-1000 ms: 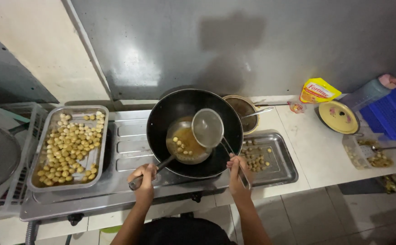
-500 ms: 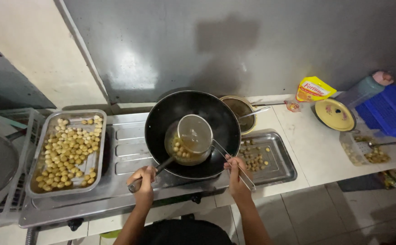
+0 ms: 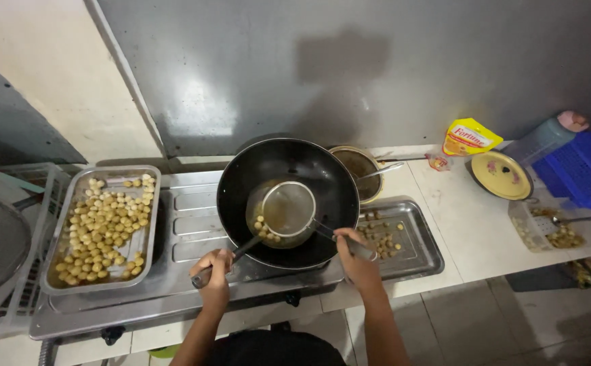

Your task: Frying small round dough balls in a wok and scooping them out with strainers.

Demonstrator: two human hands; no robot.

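A black wok [image 3: 322, 177] sits on the stove with oil and a few small balls [image 3: 266, 232] frying in it. My left hand [image 3: 214, 270] grips the dark handle of a utensil that reaches into the oil. My right hand [image 3: 355, 255] holds the handle of a round wire strainer [image 3: 289, 207], which lies low over the oil inside the wok.
A metal tray [image 3: 57, 264] full of fried balls sits left of the wok. Another tray [image 3: 423, 238] with a few balls lies to its right. Behind are a small pot [image 3: 362, 166], a yellow pouch [image 3: 467, 135], a yellow lid [image 3: 503, 176] and a blue crate [image 3: 587, 169].
The strainer has come down from above the wok's right side into the oil at the middle. Both hands shifted slightly with it.
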